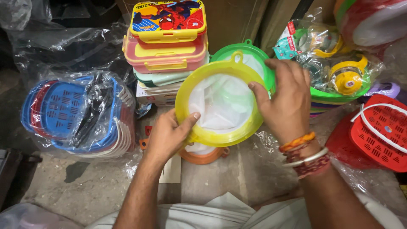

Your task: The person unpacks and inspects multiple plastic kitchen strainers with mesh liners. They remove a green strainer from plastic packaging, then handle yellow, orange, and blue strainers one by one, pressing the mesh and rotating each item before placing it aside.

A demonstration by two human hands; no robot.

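Observation:
Both hands hold a round sieve with a yellow-green plastic rim [212, 138] and a white mesh cloth in its middle. My left hand [167, 135] grips the rim's lower left edge, thumb pressed on the inner side. My right hand [286, 99] clasps the rim's right edge, thumb inside the ring. A second sieve with a green rim [241, 48] sits right behind the held one. Below it an orange-rimmed sieve [203, 157] lies on the floor, mostly hidden.
A stack of colourful lunch boxes [167, 42] stands at the back. Blue and red baskets wrapped in plastic [74, 112] lie at left. Red baskets [375, 133] sit at right, with bagged yellow and green items [339, 72] behind. Grey concrete floor [214, 180] below.

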